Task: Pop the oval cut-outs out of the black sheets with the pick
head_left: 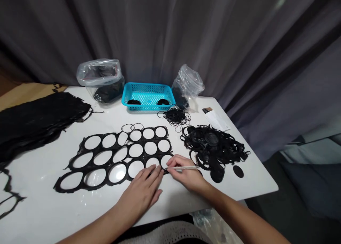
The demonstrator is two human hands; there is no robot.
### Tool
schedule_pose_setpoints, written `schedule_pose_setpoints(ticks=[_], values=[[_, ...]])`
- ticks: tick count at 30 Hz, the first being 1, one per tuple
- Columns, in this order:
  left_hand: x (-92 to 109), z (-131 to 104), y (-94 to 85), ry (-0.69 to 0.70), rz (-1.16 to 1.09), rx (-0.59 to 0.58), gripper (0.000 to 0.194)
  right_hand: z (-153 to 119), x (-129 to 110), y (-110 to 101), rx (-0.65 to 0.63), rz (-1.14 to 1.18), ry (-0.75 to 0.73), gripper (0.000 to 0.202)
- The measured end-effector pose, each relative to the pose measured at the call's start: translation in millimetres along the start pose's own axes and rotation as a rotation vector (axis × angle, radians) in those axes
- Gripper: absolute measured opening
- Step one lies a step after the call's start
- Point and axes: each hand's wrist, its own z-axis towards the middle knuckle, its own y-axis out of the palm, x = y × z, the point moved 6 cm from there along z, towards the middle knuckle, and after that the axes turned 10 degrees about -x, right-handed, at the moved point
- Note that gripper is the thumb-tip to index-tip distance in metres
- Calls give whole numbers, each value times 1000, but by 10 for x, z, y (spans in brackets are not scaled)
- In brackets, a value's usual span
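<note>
A black sheet with rows of round holes (104, 167) lies flat on the white table. My left hand (144, 187) rests on its lower edge, palm down, with the fingers stretched out. At the sheet's lower right corner, my right hand (183, 169) pinches a thin pale stick-like tool (186, 167), its tip at the rim of the last hole. Right of that hand is a heap of black rings and scraps (213, 141), with a single black disc (238, 171) beside it.
Behind the sheet stand a blue basket (149, 108) holding two black bundles, a plastic bag (99, 82) and another bag (188, 82). Thin black rings (176, 116) lie before the basket. Black sheets (39, 116) are stacked left. A phone (207, 110) lies by white paper (217, 120).
</note>
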Motion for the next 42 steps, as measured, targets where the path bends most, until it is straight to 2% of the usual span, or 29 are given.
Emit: schedule_pose_setpoints(ticks=[9,13,15,17,19,21,23,24,26,30,32,34,36,40,42], values=[[2,45,-7,-21,-34,-49,37,-56,16,44,14,-97,-32,13],[2,30,34,-7,-22,-10,39,-103,-65,233,-75,-310,-106,13],[5,18,61,16,-21,-2,42,-69,-86,206,-73,-415,-144,17],[5,3,86,30,-22,-20,45,33,-45,-78,69,-458,-114,14],[4,-13,88,37,-23,-39,47,163,51,-559,289,-462,-27,8],[-1,-19,50,34,-36,-38,48,298,143,-1006,415,-440,30,14],[-18,3,-14,27,-84,-29,44,420,196,-1259,436,-387,57,16],[-38,28,-44,16,-117,-30,43,472,199,-1281,408,-360,59,16],[-99,100,-80,-13,-176,-42,42,552,167,-1123,293,-313,42,14],[-240,248,-29,-41,-167,-34,46,593,102,-465,8,-138,32,11],[-282,283,45,-34,-144,-26,46,581,100,-238,-76,-74,44,11],[-297,289,119,-25,-130,-34,45,573,111,-153,-98,-60,47,10],[-292,280,163,-17,-114,-47,46,577,133,-161,-96,-50,48,10],[-279,264,152,-9,-108,-33,45,584,161,-206,-99,-59,35,10],[-279,267,137,-9,-110,-33,45,555,126,-178,-101,-141,-8,10]])
